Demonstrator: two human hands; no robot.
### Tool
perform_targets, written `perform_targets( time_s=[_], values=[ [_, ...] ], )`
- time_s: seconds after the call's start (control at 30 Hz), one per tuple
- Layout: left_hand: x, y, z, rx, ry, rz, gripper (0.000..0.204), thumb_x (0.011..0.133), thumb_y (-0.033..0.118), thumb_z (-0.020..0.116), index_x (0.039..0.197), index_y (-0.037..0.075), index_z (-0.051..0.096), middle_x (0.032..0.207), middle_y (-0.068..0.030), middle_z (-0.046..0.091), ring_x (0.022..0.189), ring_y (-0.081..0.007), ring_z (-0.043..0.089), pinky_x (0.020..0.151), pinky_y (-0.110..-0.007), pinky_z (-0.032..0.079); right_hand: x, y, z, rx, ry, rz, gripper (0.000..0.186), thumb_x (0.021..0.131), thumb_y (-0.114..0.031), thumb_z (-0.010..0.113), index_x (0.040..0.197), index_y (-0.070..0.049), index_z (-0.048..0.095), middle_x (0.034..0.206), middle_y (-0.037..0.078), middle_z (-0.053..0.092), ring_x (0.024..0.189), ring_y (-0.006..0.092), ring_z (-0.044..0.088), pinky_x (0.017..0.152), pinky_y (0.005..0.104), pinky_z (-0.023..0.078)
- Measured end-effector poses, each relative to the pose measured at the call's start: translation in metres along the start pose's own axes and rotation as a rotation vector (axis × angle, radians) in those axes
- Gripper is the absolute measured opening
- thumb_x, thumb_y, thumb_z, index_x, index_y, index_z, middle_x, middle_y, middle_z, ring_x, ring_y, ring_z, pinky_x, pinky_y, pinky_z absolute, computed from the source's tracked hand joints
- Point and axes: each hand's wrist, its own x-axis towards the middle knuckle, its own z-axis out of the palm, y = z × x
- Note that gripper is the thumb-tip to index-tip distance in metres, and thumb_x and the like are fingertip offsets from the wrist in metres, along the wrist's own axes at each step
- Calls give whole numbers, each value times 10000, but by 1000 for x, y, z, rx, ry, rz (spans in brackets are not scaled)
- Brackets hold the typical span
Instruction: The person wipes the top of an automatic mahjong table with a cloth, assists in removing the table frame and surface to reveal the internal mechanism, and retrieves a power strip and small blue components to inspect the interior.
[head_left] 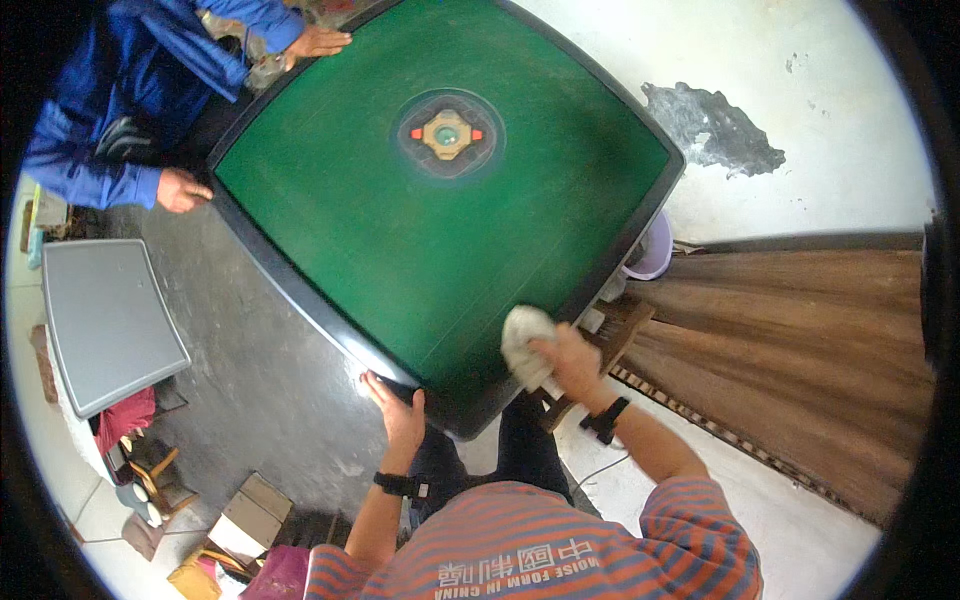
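A square mahjong table top [330, 250] with green felt, a dark raised rim and a round centre unit [446, 134] fills the middle. My left hand [398, 410] grips the rim at the near left corner, with its fingers on the edge. Near the front right, my right hand [568, 365] holds a crumpled off-white cloth [525, 335] on the felt beside the rim. The cloth hides some of my fingertips.
A co-worker in blue [120, 90] rests both hands on the rim at upper left. A grey panel [105, 315], cardboard box [250, 515] and small items lie at left. A purple bucket [655, 250], brown board [770, 340] and white wall are at right.
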Motion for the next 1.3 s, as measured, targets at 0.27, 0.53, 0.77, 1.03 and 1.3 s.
perform_targets(
  time_s=[0.27,0.53,0.77,1.03,1.3],
  values=[
    [5,-13,32,222,128,-121,1108,778,88,731,1460,-127,-115,1545,-361,-30,1460,-471,-7,1209,-480,53,168,242,-111,30,372,171,224,877,-123,578,1086,-87,653,916,170,575,889,389,620,757,472,486],
    [5,-6,26,280,204,-219,1187,705,155,800,1475,-111,-63,1544,-344,28,1455,-467,56,1206,-470,103,145,141,-75,367,299,-72,321,849,-82,565,1144,-119,685,1063,146,615,988,323,590,881,416,497],
    [82,104,38,544,201,-44,1100,670,189,827,1503,-20,140,1548,-334,64,1440,-481,118,1177,-527,177,158,124,-86,357,51,-218,203,902,-351,601,1037,-224,683,1017,94,581,878,273,626,708,361,534],
    [205,118,49,750,225,13,962,823,368,699,1520,-14,158,1597,-248,65,1475,-429,71,1157,-599,135,261,331,-148,108,488,567,416,820,-97,653,1227,-179,612,1091,161,570,979,388,599,804,465,490],
    [210,131,73,893,298,67,873,876,430,527,1517,-38,162,1605,-231,102,1480,-427,69,1148,-615,91,462,193,-158,285,525,209,367,771,-81,643,1126,-172,652,1137,185,586,967,348,646,842,434,522]
  ],
)
